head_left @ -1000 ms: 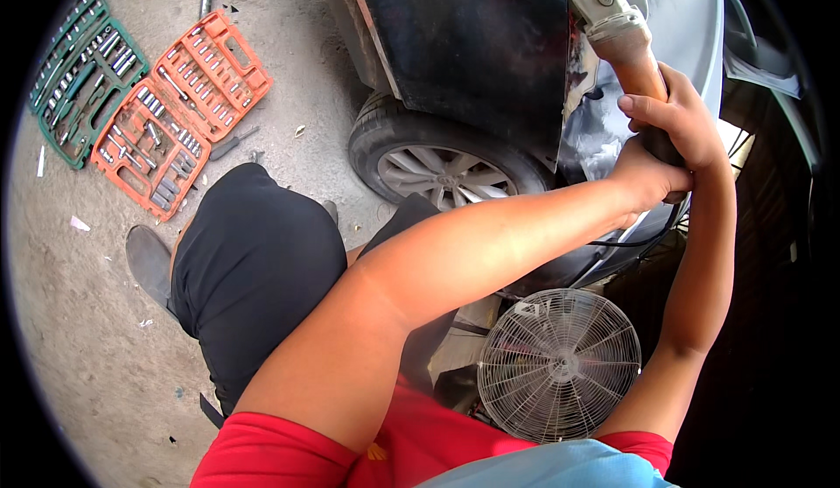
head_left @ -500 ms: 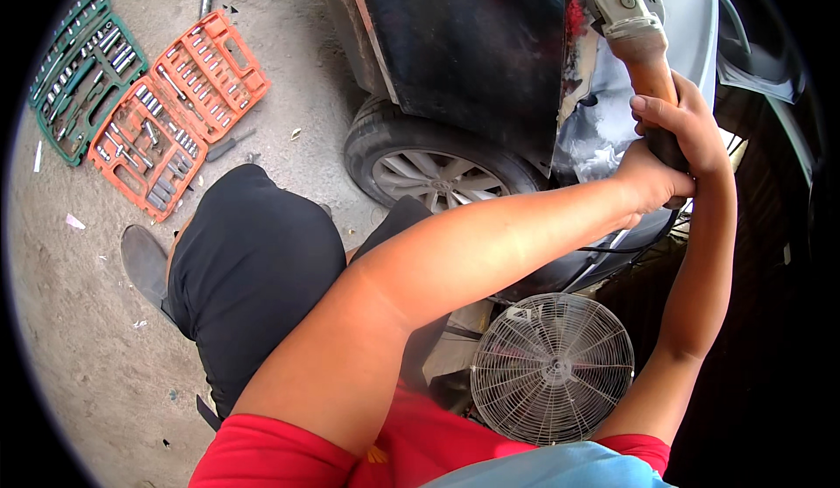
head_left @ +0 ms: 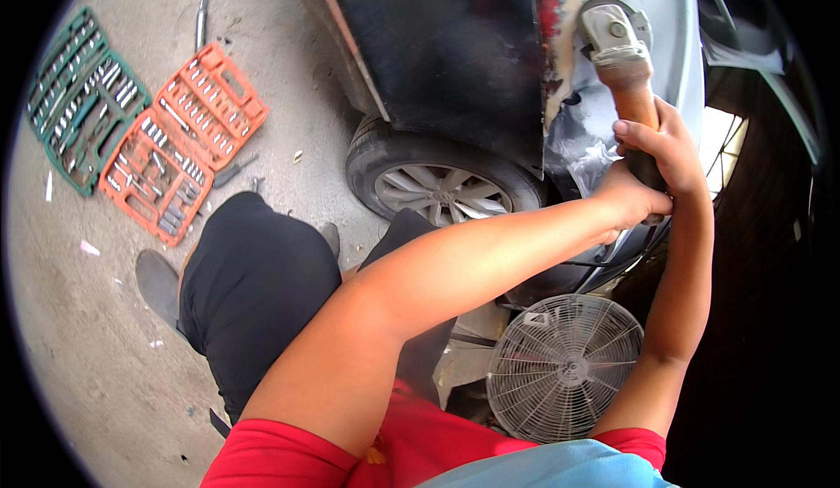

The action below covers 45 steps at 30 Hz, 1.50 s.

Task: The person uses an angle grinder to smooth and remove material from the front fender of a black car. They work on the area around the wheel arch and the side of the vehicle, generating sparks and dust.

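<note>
An angle grinder [head_left: 634,103] with an orange body and a pale gear head is held by both of my hands. My right hand [head_left: 669,148] wraps round its body, thumb laid across the orange casing. Below it, my left hand [head_left: 632,199] closes round the rear end of the grinder, the left forearm crossing in front of me. The grinder's disc lies at the scraped panel [head_left: 595,125] of a dark car, where white, grey and red patches show. Whether the disc touches the surface cannot be made out.
A car wheel [head_left: 442,186] stands left of the panel. Below my forearms is a round wire-guarded fan [head_left: 573,370]. On the ground at left lie an orange socket case [head_left: 213,138], a green tool case [head_left: 103,129] and a T-handled tool [head_left: 203,15]. A cable hangs beneath the grinder.
The grinder and both hands sit slightly further left and lower in view. The whole scene has shifted down a little, bringing the T-handled tool fully into sight. Both grips stay the same.
</note>
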Motion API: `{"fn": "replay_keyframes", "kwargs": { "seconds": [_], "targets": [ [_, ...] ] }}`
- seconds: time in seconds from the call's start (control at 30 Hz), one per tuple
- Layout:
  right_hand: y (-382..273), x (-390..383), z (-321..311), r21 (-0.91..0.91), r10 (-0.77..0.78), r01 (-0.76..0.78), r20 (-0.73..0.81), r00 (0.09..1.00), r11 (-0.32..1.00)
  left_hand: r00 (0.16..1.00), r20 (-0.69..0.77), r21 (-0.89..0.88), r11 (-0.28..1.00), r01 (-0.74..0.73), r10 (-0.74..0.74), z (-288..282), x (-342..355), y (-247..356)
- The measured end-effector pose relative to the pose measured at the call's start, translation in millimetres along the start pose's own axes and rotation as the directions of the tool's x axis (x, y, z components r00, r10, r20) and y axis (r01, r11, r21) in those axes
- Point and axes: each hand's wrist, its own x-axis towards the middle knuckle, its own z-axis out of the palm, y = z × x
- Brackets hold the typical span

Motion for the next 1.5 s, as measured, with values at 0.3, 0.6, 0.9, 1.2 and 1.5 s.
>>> {"fn": "replay_keyframes", "kwargs": {
  "seconds": [0.3, 0.6, 0.9, 1.2, 1.5],
  "targets": [
    [83, -9, 46, 0.274, -0.139, 0.185, -0.178, 0.974, 0.944, 1.0, -0.013, 0.444, 0.896, 0.02, -0.016, -69, -6, -30],
    [163, -86, 128, 0.523, -0.041, 0.292, -0.438, 0.898, 0.801, 0.993, 0.048, 0.821, 0.571, 0.019, -0.103, -115, -59, -80],
    [224, -112, 218, 0.751, 0.072, 0.387, -0.497, 0.865, 0.536, 0.977, -0.076, 0.976, 0.188, 0.114, -0.197, -155, -96, -112],
    [233, -110, 217, 0.788, -0.021, 0.394, -0.438, 0.899, 0.474, 0.994, -0.11, 0.973, 0.205, 0.109, -0.004, -148, -115, -127],
    [158, -84, 157, 0.639, -0.092, 0.393, -0.452, 0.888, 0.661, 0.943, -0.099, 0.924, 0.38, -0.032, 0.319, -114, -98, -105]
  ]
}}
